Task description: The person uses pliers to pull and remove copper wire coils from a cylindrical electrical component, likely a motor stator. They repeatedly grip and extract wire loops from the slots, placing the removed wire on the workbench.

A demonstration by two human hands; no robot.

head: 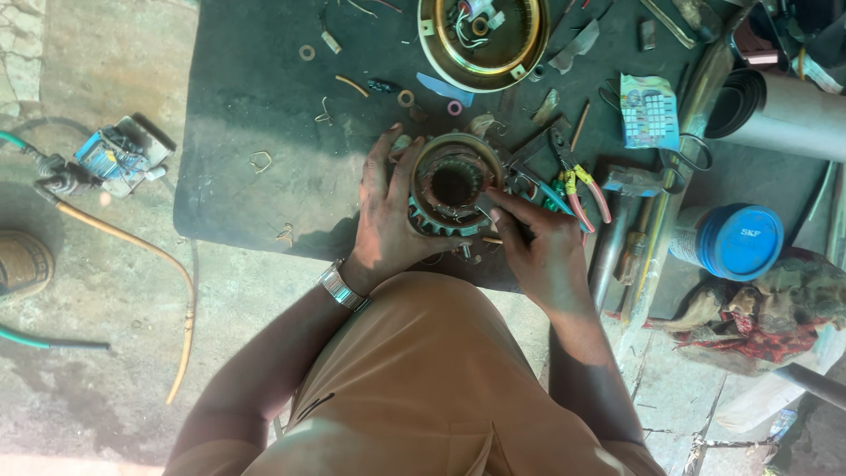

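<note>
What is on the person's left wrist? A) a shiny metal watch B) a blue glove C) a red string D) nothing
A: a silvery metal watch sits on the wrist just below the left hand, which grips the round toothed motor part on the dark mat.

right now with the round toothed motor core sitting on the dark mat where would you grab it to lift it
Grip the motor core by its outer toothed rim, coming from above with fingers on opposite sides. It lies flat, hole facing up, so the rim is the widest firm edge. The left hand already cups its left side; the right hand works at its lower right edge, near the pliers.
</note>
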